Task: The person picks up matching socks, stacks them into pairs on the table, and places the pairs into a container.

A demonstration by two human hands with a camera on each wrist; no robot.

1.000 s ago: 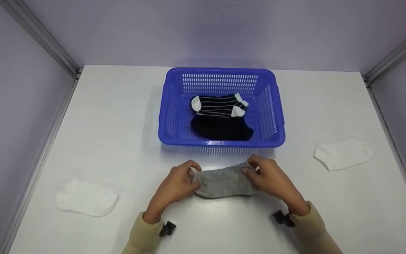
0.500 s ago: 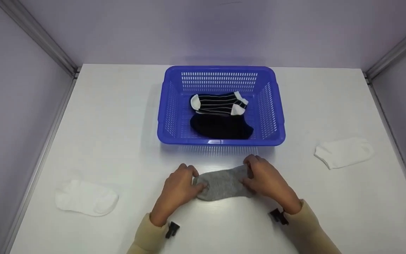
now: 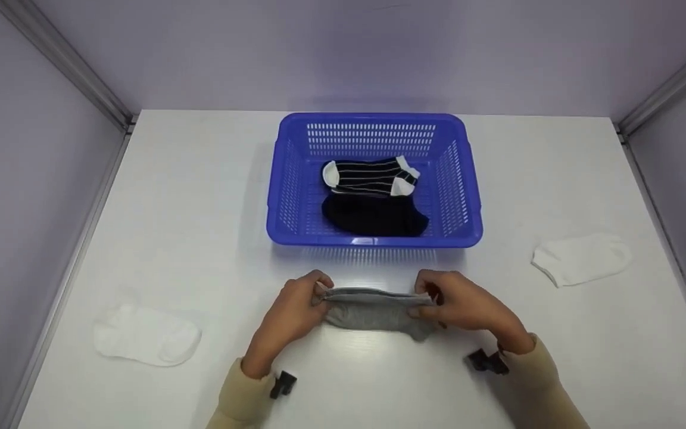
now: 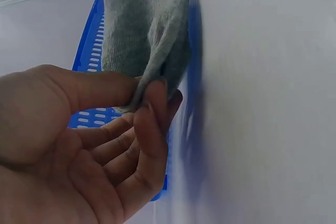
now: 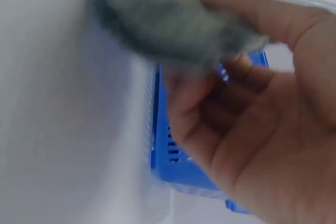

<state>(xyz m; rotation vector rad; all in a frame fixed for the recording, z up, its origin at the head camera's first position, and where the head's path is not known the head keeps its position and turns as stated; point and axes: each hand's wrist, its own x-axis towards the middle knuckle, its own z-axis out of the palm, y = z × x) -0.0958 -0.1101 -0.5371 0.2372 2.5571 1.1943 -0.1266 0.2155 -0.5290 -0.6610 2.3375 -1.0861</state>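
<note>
A grey sock pair [image 3: 373,313], its layers showing along the top edge, is stretched between both hands in front of the basket. At its left end my left hand [image 3: 295,307] pinches the fabric between thumb and fingers; the left wrist view shows the grey cloth [image 4: 147,30] folded in that pinch. My right hand [image 3: 465,301] grips the opposite end, thumb on the near face and fingers behind. In the right wrist view the sock fabric [image 5: 163,19] is blurred, and the fingers behind it are partly hidden.
Just beyond the hands stands a blue plastic basket [image 3: 373,241]. Inside lie black striped socks [image 3: 367,177] with white toes and plain black socks [image 3: 373,215]. One white sock [image 3: 146,335] lies on the table at left, another white sock [image 3: 581,259] at right. Walls enclose the table.
The grey socks have tilted up from lying flatter, so their upper edge now shows as separate layers. My right hand has turned and shifted slightly right; the left has moved a little back.
</note>
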